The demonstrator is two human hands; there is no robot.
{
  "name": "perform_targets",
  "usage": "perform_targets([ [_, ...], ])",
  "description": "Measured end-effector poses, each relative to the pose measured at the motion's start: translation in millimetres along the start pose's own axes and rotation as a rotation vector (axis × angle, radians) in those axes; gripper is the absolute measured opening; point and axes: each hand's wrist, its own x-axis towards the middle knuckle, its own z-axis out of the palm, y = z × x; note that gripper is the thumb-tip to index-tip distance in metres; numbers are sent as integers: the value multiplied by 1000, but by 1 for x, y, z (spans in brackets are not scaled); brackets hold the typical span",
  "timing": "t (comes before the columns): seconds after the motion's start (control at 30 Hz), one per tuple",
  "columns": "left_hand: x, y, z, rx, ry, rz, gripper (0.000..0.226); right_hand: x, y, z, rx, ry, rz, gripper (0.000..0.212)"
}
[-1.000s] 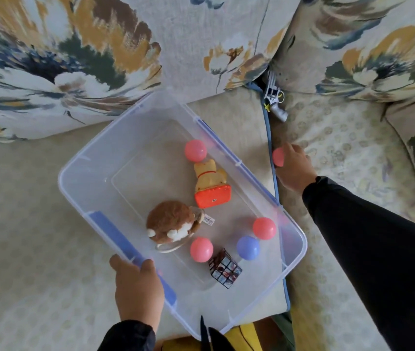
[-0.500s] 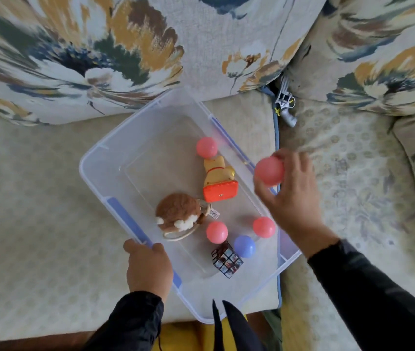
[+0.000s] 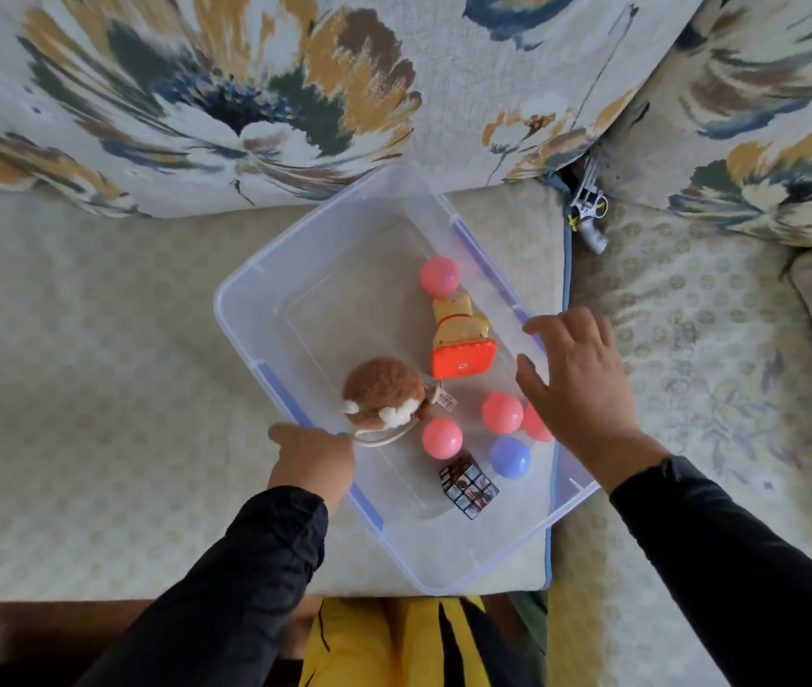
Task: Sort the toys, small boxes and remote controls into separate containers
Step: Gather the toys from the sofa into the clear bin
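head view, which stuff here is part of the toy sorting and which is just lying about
Part of the job: clear bin, pink balls, blue ball, plush toy, yellow toy, puzzle cube, toy gun.

Just there: sofa cushions, seat cover.

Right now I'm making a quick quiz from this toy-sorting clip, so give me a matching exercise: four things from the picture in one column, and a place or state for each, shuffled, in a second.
Things:
1. blue ball
2. toy gun
3. left hand
4. right hand

Places or states:
A. wedged in the gap between the sofa cushions, outside the bin
B. open and empty, fingers spread above the bin's right side
C. gripping the bin's left rim
D. inside the bin, beside the puzzle cube

Pairs: 1-D, 2-A, 3-C, 4-B
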Motion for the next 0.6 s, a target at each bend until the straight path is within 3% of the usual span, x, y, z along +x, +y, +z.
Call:
perform_targets([
  [0.07, 2, 22, 4, -50, 90, 30, 64, 11, -2, -1, 26, -7, 1, 31],
  [0.17, 5, 47, 5, 35, -7, -20, 68, 21, -7, 0, 94, -63, 40, 29],
  [0.23, 6, 48, 4, 174, -48, 62, 61, 26, -6, -1, 124, -77, 81, 30],
  [0.27, 5, 46, 3, 199, -23, 13, 56, 27, -4, -1, 136, -82, 81, 28],
  [0.33, 7, 34, 4, 481, 102, 146, 51, 29, 3, -1, 196, -84, 88, 18],
  [0.37, 9, 29, 1, 731, 84, 277, 51, 32, 9, -2, 242, -69, 114, 14],
  [0.4, 13, 26, 0, 831, 93, 343, 49, 39, 16, -2, 277, -42, 149, 12],
  [0.47, 24, 20, 2, 753, 122, 304, 46, 60, 33, 1, 277, -1, 218, 17],
  [0.53, 23, 25, 4, 523, 142, 197, 43, 88, 51, 8, 227, -47, 286, 30],
  [0.6, 23, 22, 5, 554, 106, 244, 38, 117, 65, 14, 184, -112, 337, 43],
])
